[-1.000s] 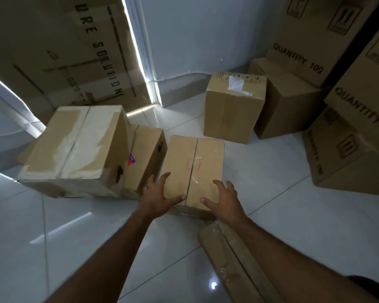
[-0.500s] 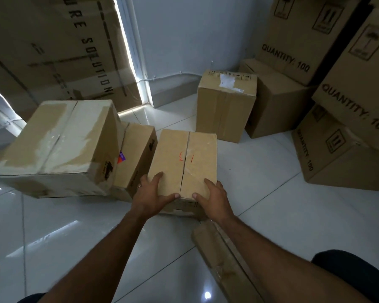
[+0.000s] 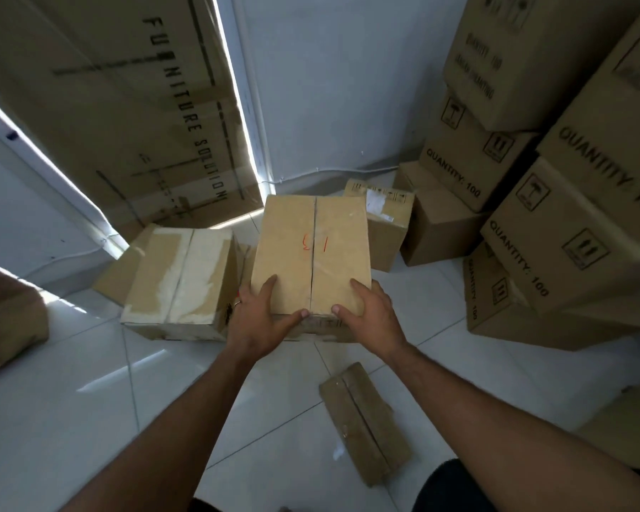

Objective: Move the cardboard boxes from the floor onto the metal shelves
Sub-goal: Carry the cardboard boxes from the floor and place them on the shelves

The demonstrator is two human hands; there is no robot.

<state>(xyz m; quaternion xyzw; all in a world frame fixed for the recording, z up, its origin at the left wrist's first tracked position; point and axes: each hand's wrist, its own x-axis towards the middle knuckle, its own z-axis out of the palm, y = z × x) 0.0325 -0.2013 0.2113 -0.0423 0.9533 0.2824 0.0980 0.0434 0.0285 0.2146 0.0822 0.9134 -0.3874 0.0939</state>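
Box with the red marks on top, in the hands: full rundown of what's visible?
The marked box is plain brown cardboard, its top flaps closed along a centre seam with red scribbles either side. The left hand and right hand grip its near corners, thumbs on top. It appears lifted and level above the tiled floor, in front of the taped box.

Marked box (image 3: 311, 253) between hands; taped box (image 3: 180, 280) left; stacked boxes (image 3: 569, 216) right; flat box (image 3: 363, 419) nearer, probably on floor (image 3: 89, 419).

Bare forearms, a ring, dark legwear

Both arms are uncovered to the frame's edge, no sleeves showing; the left hand (image 3: 259, 323) wears a ring (image 3: 238, 303); dark trousers (image 3: 448, 489) show at the bottom.
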